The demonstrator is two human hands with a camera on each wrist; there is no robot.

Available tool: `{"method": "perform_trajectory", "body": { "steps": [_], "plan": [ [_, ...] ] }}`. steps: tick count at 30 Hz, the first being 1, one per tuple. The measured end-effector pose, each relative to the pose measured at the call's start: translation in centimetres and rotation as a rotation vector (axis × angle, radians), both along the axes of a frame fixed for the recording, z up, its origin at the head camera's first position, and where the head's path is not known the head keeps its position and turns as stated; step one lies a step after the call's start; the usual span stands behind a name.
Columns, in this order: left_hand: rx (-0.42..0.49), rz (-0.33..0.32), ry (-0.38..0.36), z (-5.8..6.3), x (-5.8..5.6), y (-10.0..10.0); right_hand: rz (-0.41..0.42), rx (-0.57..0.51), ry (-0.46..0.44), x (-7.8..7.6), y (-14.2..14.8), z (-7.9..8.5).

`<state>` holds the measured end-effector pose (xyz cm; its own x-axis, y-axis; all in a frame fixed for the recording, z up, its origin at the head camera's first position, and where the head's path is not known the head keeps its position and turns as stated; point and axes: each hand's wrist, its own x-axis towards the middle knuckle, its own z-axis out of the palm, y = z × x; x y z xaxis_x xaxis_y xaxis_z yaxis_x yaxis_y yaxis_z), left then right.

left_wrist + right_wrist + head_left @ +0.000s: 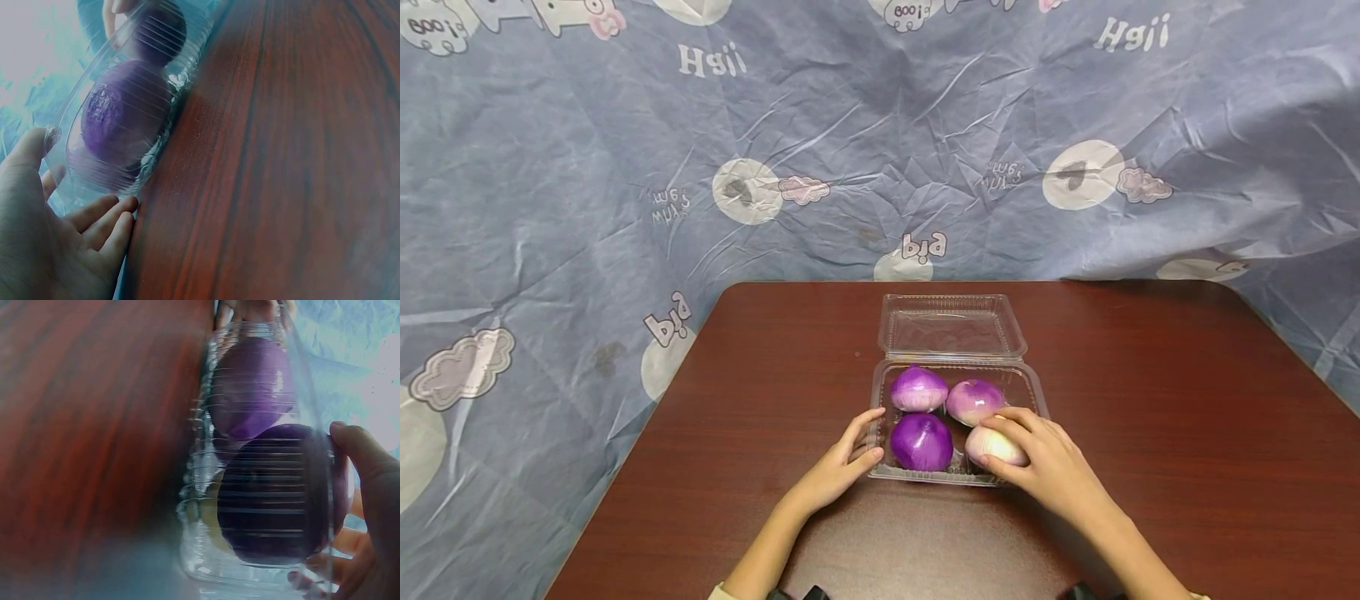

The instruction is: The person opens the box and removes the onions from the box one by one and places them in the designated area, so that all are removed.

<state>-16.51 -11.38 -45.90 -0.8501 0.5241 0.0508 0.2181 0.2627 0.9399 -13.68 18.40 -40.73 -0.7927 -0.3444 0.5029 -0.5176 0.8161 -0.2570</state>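
A clear plastic clamshell box (880,472) lies on the table with its lid (951,333) folded back. Inside sit a purple onion (922,443) at front left, a purple onion (919,389) behind it, and a paler onion (974,402) at back right. My right hand (1060,462) grips the whitish onion (992,447) in the front right corner, thumb in front and fingers over its far side. At the box's left side, my left hand (838,467) touches the rim with thumb and forefinger spread; its other fingers (100,219) lie along the outer wall.
The dark red-brown wooden table (1187,417) extends to both sides of the box. Behind it hangs a wrinkled blue-grey cloth (850,125) printed with cartoon shapes and lettering.
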Motion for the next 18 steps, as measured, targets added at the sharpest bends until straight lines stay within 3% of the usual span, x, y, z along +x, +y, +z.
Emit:
{"method": "perform_trajectory", "body": {
  "steps": [10, 18],
  "plan": [
    [-0.005, -0.01, -0.02, 2.3, 0.9, 0.3, -0.05, -0.013, -0.025, 0.6, 0.2, 2.1],
    [-0.001, 0.001, 0.003, 0.1, 0.0, 0.1, -0.084, -0.055, 0.02, 0.4, 1.3, 3.2]
  ]
}}
